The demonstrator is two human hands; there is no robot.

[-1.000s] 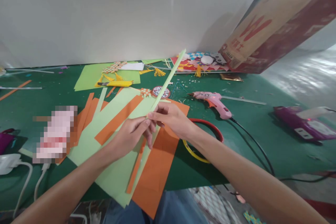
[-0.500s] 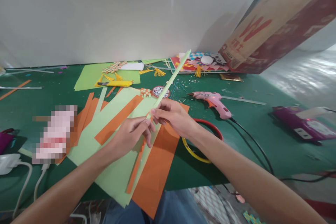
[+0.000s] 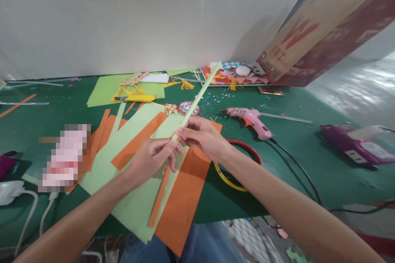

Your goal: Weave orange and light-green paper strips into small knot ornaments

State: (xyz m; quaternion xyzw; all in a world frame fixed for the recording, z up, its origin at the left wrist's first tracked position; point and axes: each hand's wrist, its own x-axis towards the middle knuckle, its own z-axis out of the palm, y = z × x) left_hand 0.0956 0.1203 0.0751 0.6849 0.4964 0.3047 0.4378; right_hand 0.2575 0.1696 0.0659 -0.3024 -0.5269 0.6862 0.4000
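Both my hands meet over a pile of paper and pinch a long, light green paper strip (image 3: 202, 91) that slants up to the right. My left hand (image 3: 154, 156) grips its lower end between thumb and fingers. Just above, my right hand (image 3: 203, 135) pinches the same strip. A narrow orange paper strip (image 3: 160, 197) runs down below my left hand; whether it joins the green one is hidden by my fingers. Beneath lie light green sheets (image 3: 129, 209), a wide orange sheet (image 3: 188, 197) and an orange band (image 3: 138, 141).
To the right are a pink glue gun (image 3: 249, 119), a tape ring (image 3: 233, 185) and a purple power strip (image 3: 354, 144). A yellow cutter knife (image 3: 142, 98) and tasselled woven paper (image 3: 134, 79) lie at the back. A paper bag (image 3: 308, 37) stands back right; a blurred-out pink object (image 3: 66, 160) lies left.
The upper tip of the green strip has dipped slightly down and to the left. Both hands stay almost in place, still pinching it.
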